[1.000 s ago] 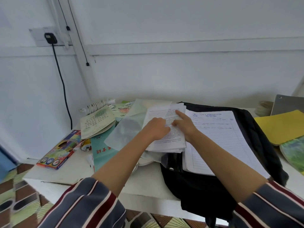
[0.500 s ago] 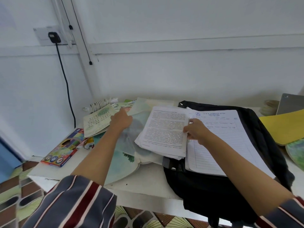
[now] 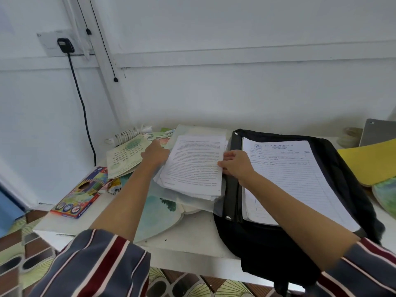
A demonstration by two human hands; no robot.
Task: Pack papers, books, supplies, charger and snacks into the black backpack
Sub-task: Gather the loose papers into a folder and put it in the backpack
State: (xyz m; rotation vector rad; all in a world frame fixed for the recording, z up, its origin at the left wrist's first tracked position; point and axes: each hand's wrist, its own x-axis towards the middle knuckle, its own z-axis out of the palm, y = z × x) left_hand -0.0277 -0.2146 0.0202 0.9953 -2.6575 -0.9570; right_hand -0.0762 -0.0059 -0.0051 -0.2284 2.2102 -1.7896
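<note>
We are near the start, we think. Our right hand pinches the right edge of the papers. Our left hand touches their left edge; we cannot tell if it grips. The black backpack lies under our right arm, with a lined pad on top, maybe in the way. Left of our left hand waits the pencil box. The charger is plugged in, high above that hand.

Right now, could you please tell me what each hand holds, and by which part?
The right hand pinches the printed paper stack by its right edge. The left hand is at its left edge; grip unclear.
</note>
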